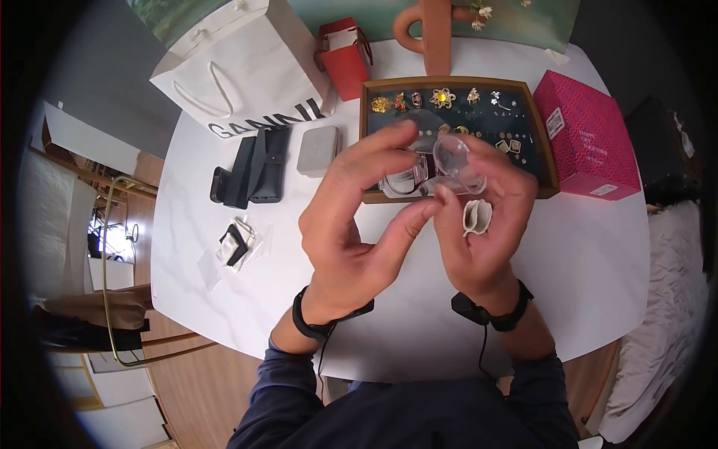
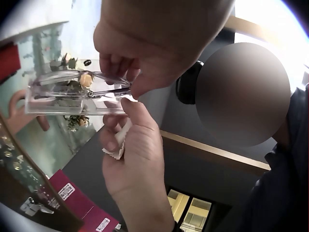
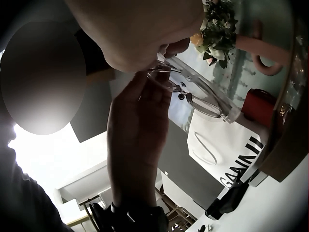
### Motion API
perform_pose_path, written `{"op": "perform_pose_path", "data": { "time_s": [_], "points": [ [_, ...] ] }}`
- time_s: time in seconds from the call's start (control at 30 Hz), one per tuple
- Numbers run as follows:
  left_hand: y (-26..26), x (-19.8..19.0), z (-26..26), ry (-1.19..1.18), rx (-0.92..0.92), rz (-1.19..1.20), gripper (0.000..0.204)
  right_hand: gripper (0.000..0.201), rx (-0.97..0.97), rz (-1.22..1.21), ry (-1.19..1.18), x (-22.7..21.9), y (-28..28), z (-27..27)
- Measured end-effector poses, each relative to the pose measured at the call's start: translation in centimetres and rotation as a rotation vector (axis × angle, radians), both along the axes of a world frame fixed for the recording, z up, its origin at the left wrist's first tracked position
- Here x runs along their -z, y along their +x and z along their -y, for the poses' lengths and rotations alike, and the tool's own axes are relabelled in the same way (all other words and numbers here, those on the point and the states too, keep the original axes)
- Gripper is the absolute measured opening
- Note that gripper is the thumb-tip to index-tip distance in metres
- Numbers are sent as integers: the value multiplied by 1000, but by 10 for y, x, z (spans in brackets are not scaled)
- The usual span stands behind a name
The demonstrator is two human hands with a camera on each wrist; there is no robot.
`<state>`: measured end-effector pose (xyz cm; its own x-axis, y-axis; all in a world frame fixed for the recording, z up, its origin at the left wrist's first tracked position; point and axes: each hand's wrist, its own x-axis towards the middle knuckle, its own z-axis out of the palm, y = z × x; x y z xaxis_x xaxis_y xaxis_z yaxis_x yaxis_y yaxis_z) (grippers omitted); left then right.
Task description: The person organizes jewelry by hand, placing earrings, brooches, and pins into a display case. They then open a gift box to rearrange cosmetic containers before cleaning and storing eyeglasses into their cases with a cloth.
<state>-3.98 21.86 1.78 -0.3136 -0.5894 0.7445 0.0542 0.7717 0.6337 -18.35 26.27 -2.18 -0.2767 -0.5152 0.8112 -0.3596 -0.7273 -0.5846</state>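
Observation:
Both hands are raised above the near edge of the jewellery tray (image 1: 544, 146), around a clear plastic case (image 1: 399, 182) with rounded transparent parts. The left hand (image 1: 357, 213) pinches the case from one side. With thumb and fingers the right hand (image 1: 486, 213) grips its other side, and a small off-white scalloped cloth (image 1: 476, 216) is tucked in its palm. In the left wrist view the case (image 2: 53, 104) is held level between the two hands; the right wrist view shows it (image 3: 207, 99) tilted. Whether glasses lie inside, I cannot tell.
A white paper bag (image 1: 239, 71) and red bag (image 1: 345, 63) stand at the back, near a terracotta vase (image 1: 437, 37). Dark cases (image 1: 254, 168), a grey box (image 1: 318, 151) and small packets (image 1: 235, 243) lie left. A pink box (image 1: 587, 142) is right.

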Motion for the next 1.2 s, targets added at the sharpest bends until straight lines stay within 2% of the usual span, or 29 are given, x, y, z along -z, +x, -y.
{"op": "perform_pose_path", "data": {
  "time_s": [0.13,0.23,0.33,0.43,0.53,0.63,0.73,0.83,0.93,0.97,1.03,1.1,1.2],
  "points": [
    [-5,-3,-3,-4,-70,-45,33,47,-56,95,154,-7,-4,-8],
    [1,-7,2,-119,-114,108,28,45,-152,194,158,-9,-6,-4],
    [4,-5,9,-197,-173,124,23,42,-181,186,248,-5,-5,-6],
    [3,-1,9,-132,-198,88,24,40,-170,201,258,-1,0,-4],
    [6,0,10,-181,-188,171,20,40,-130,153,257,1,-1,-4],
    [5,0,12,-147,-213,145,18,39,-103,102,248,1,-3,-1],
    [5,5,17,-175,-243,125,20,38,-171,153,280,1,1,-3],
    [6,4,23,-212,-199,175,28,36,-190,294,335,0,1,-3],
    [16,-5,28,24,104,234,33,34,-193,469,451,-8,-6,-3],
    [21,-4,33,67,135,189,31,33,-202,525,482,-9,-9,-3],
    [33,1,51,203,271,-55,27,30,-254,625,496,-10,-14,0],
    [46,1,60,188,268,-165,22,28,-184,714,519,-10,-15,5],
    [70,0,73,123,188,-108,21,27,-92,809,585,-14,-19,7]
  ]
}}
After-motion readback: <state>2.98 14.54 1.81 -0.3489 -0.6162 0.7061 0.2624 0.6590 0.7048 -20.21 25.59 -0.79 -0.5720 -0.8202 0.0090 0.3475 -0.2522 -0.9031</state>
